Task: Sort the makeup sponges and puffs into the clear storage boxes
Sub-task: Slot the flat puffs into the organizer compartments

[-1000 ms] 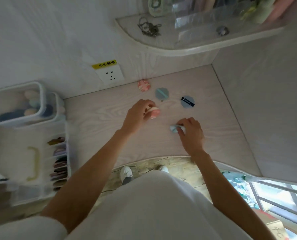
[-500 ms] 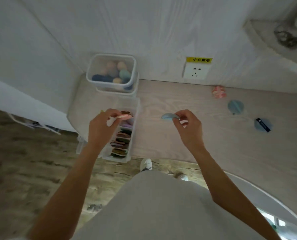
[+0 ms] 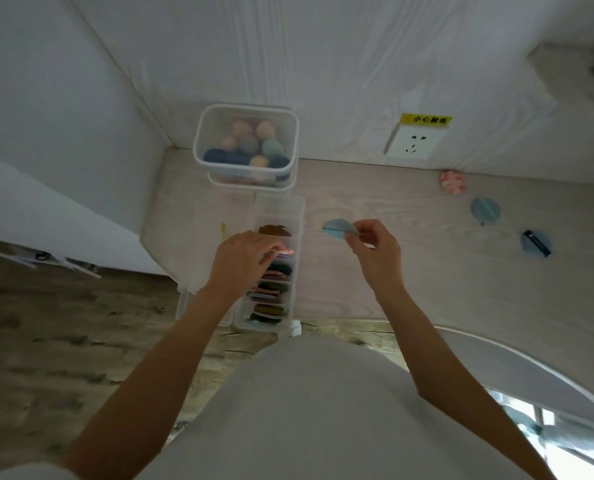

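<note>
My left hand [image 3: 245,256] pinches a flat pink puff [image 3: 284,251] over the long clear divided box [image 3: 297,216], which holds several flat puffs on edge. My right hand [image 3: 375,249] pinches a light blue puff [image 3: 338,229] above the desk, right of that box. Behind the long box stand two stacked clear tubs [image 3: 245,110] with several egg-shaped sponges inside. On the desk to the right lie a pink striped puff [image 3: 452,182], a blue puff [image 3: 485,211] and a blue puff with a black band [image 3: 535,243].
The pale wood desk [image 3: 409,289] sits in a corner, with a wall socket [image 3: 416,142] under a yellow label at the back. A curved shelf [image 3: 572,69] sticks out at the upper right. The desk's front edge curves near my body.
Both hands carried their puffs left from the middle of the desk. The left hand now holds the pink puff lower, over the divided box. The view swung left.
</note>
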The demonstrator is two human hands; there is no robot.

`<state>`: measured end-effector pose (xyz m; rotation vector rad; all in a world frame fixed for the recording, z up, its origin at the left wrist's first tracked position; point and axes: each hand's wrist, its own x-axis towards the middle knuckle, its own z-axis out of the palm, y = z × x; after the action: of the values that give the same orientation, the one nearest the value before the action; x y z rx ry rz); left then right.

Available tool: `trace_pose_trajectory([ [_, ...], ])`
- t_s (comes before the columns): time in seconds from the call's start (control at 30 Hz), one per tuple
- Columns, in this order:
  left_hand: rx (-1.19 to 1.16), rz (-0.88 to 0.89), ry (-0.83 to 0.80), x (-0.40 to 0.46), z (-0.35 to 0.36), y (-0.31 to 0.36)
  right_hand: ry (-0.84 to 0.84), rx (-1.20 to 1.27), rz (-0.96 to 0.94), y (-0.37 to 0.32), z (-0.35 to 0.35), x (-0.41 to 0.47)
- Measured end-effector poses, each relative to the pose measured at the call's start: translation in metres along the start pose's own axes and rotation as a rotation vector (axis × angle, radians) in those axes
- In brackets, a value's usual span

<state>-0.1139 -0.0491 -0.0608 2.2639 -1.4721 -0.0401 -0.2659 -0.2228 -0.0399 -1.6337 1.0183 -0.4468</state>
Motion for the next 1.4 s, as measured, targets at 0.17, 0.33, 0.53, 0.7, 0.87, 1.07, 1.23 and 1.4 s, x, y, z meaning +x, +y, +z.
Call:
trace_pose_trajectory([
  [0.17, -0.029, -0.045, 0.043, -0.003, 0.006, -0.007, -0.013, 0.005, 0.038, -0.001, 0.009, -0.004],
  [0.33, -0.043, -0.079, 0.039, 0.004, 0.006, -0.002, -0.020, -0.019, 0.029, -0.002, 0.012, -0.007],
  [0.53, -0.029, -0.075, -0.087, 0.005, 0.011, 0.000, -0.044, -0.086, -0.045, -0.009, 0.020, -0.001],
  [0.7, -0.087, -0.150, -0.058, 0.012, 0.017, 0.002, -0.039, -0.263, -0.267, -0.022, 0.036, 0.014],
  [0.87, -0.256, -0.321, -0.046, 0.020, 0.011, -0.004, -0.076, -0.445, -0.392, -0.030, 0.054, 0.028],
  [1.07, 0.010, -0.207, 0.031, 0.020, 0.009, -0.019, -0.084, -0.470, -0.364, -0.027, 0.060, 0.036],
  [1.23, 0.165, -0.147, -0.073, 0.023, 0.013, -0.021, -0.077, -0.511, -0.396, -0.025, 0.060, 0.036],
  [1.4, 0.232, -0.087, -0.156, 0.021, 0.013, -0.020, -0.063, -0.541, -0.472, -0.023, 0.064, 0.034],
])
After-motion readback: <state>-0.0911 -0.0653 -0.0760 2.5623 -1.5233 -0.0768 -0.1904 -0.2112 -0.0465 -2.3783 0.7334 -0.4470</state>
